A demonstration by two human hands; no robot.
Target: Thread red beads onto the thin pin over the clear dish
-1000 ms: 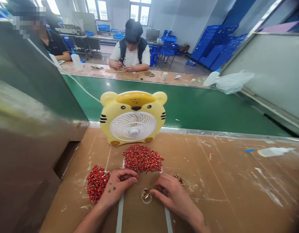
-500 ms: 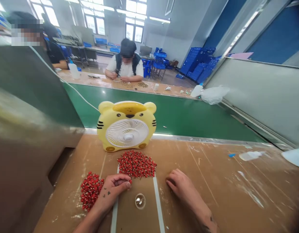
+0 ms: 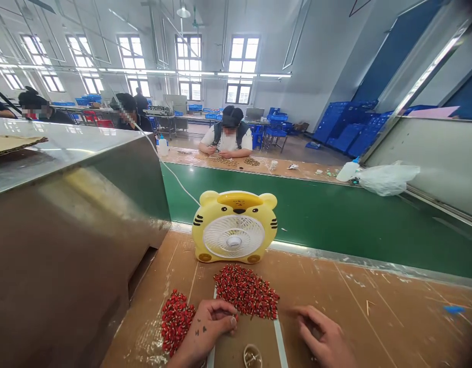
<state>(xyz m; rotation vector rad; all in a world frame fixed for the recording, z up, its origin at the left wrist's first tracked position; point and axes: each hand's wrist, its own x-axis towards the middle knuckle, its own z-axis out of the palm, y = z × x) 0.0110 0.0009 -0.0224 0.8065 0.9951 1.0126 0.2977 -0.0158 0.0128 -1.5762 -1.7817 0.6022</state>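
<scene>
My left hand [image 3: 213, 327] is closed in a pinch on a small red piece [image 3: 236, 318], mostly hidden by the thumb and forefinger. Beside its wrist lies a smaller heap of red pieces [image 3: 176, 319]; a larger heap of red and gold pieces [image 3: 246, 290] spreads just beyond the fingers. My right hand [image 3: 324, 335] hovers over or rests on the table right of the large heap, fingers loosely bent and thumb apart, with nothing visible in it. Between the hands, a small clear round dish [image 3: 252, 356] stands on a taped brown strip, cut by the lower edge.
Behind the large heap stands a yellow tiger-shaped fan [image 3: 236, 227], its white cord [image 3: 178, 181] running up left. A metal cabinet [image 3: 86, 245] walls the left side. A green partition [image 3: 335, 220] borders the brown table [image 3: 343, 296]. A co-worker [image 3: 229, 135] sits at the bench beyond.
The view has tilted up and turned left, so the table appears lower and further right. My left hand keeps its pinch by the large heap; my right hand's fingers are spread a bit more.
</scene>
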